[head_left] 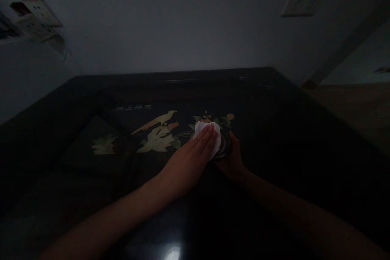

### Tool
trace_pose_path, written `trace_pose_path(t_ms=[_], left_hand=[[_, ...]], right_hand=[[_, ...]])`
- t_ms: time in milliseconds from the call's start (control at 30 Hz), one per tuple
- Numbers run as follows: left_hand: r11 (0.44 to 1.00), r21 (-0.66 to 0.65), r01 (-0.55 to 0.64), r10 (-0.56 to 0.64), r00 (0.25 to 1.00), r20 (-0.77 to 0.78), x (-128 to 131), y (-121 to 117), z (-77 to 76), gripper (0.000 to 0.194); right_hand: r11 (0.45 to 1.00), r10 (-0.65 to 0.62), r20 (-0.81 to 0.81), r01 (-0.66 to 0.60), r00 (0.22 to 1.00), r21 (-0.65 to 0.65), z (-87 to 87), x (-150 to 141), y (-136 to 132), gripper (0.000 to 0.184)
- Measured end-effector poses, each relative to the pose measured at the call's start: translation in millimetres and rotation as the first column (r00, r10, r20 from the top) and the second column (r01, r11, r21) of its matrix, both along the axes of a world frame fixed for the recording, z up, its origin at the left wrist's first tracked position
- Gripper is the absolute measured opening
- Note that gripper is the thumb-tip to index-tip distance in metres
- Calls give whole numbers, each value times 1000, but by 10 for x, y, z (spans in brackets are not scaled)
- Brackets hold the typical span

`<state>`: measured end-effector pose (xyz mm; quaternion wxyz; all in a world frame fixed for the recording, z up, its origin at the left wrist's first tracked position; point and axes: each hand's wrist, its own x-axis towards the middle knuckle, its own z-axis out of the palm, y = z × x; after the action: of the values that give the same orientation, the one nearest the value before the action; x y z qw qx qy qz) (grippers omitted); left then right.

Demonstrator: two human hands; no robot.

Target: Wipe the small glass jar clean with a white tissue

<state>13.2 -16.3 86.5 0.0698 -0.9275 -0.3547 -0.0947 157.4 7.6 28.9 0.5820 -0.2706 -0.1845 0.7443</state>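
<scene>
A crumpled white tissue point(198, 126) lies under the fingers of my left hand point(193, 158), which press it with the fingers held together. The tissue rests over a dark round object point(224, 148), with a pale curved edge showing at its side. My right hand point(233, 156) curls around that object from the right, thumb raised along its side. What kind of object it is, the dim light does not show. Both hands are just above or on the dark glossy table point(268, 130), near its middle.
An inlaid picture of a bird point(160, 120) and flowers decorates the tabletop, with pale written characters point(134, 107) beyond it. The table's far edge meets a grey wall point(176, 20). Wall sockets are at left point(41, 12) and right point(304, 2). The room is very dark.
</scene>
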Motion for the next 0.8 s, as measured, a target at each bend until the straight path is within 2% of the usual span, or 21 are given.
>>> trace_pose_path(t_ms=[200,400,600,800], left_hand=[[997,0,-75,75,996,-41,19,-98,13,52],[994,34,-102,105,988,-111,55,-275,21,54],[999,-25,-26,23,992,-121,118,-358,-18,53],[993,-71,96,-97,995,-9,131,-181,-44,57]], right_hand=[[999,47,2,-47,999,-19,34,41,22,37],[994,-1,-2,1,1000,-111,17,70,61,39],[991,-41,28,44,999,-123,21,64,65,35],[997,2,76,4,997,-82,32,40,27,35]])
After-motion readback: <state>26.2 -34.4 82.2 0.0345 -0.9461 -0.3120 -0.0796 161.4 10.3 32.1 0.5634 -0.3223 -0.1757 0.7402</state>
